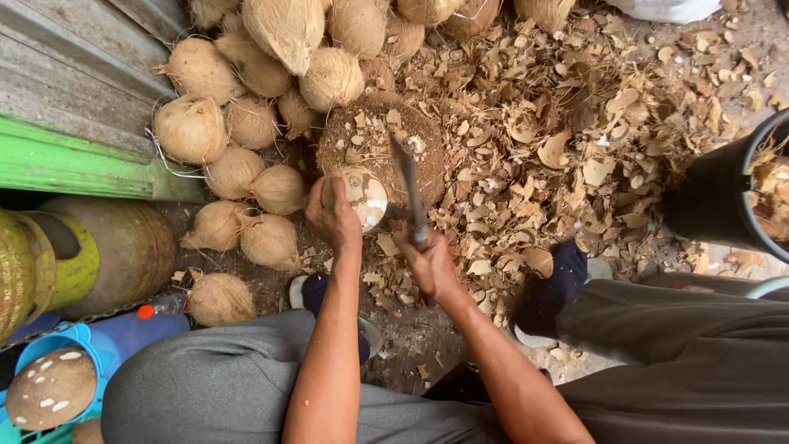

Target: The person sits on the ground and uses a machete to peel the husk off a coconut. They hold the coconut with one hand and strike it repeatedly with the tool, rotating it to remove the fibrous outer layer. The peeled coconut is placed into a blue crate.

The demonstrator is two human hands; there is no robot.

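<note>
left hand (333, 215) wrapped over the near-left side of a round, partly shaved coconut with pale cream patches (362, 196), fingers (322, 191) curled snug on the shell, pinning it down on the front edge of a round, brown, chip-strewn wooden chopping stump (380, 141). right hand (427, 263) closed tight round the handle of a long, dark-bladed metal knife (405, 174), handle hidden in the fist, fully clenched. blade's long axis running up and slightly left from the fist, tip out over the stump, just right of the coconut and a little beyond it. key relation: coconut lying left of the blade, close beside it, not clearly touching; blade edge contact too hard to tell. left hand on the coconut itself, right hand nearer the body and well below it, linked only through the knife. left fingers sitting on the side away from the blade, thumb side toward it. behind the stump, heap of rough, tan, fibrous husked coconuts (246, 90) stacked against a grey and green board wall (57, 140). right of the stump, thick litter of dry brown shell chips (575, 123) on the dirt ground. black bucket with chips (731, 197) at far right. blue plastic tub holding a trimmed coconut (53, 382) at lower left. grey trousered knees at bottom.
</note>
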